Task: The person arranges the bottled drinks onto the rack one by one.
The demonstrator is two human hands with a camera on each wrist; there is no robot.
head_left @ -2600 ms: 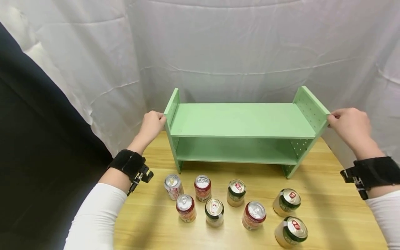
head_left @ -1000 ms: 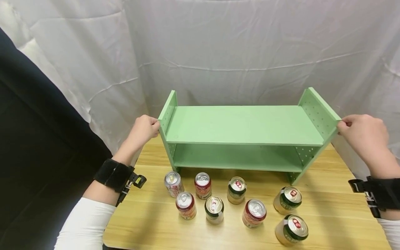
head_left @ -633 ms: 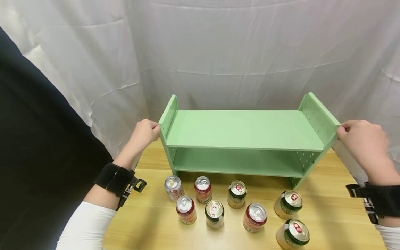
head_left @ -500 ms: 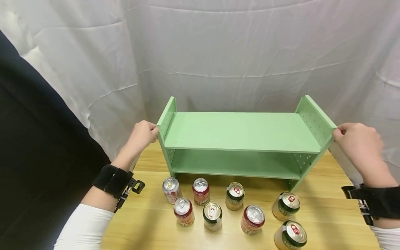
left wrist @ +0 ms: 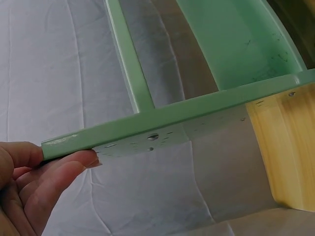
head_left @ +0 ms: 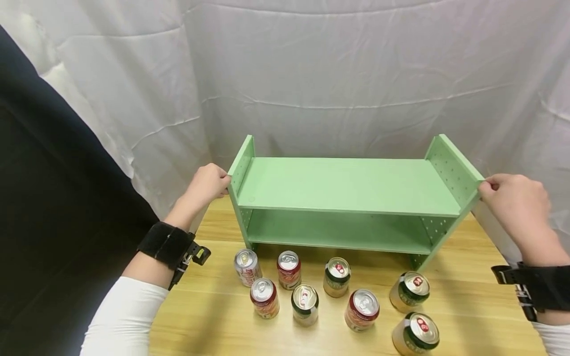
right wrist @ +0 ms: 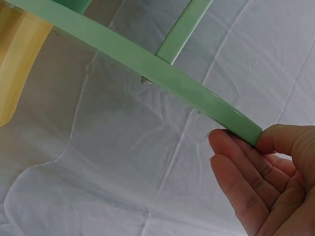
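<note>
A light green two-tier shelf (head_left: 347, 185) stands on the wooden table (head_left: 472, 306). My left hand (head_left: 226, 182) pinches the top front corner of its left side panel (head_left: 242, 160), thumb above and fingers below. In the left wrist view that hand (left wrist: 54, 156) grips the panel's edge (left wrist: 162, 120). My right hand (head_left: 483, 185) pinches the matching corner of the right side panel (head_left: 451, 165). The right wrist view shows the right hand (right wrist: 251, 140) with thumb and fingers closed round the panel's end (right wrist: 197, 93). Both shelf boards are bare.
Several drink cans stand upright in front of the shelf, among them a red one (head_left: 289, 269) and a green one (head_left: 409, 291) near the right foot. White cloth (head_left: 334, 74) hangs close behind the shelf; a dark curtain (head_left: 44, 198) borders the left.
Since the earliest frame the shelf's right end has come nearer the cans. Both hands kept hold of the side panels throughout. In the last half second little has shifted.
</note>
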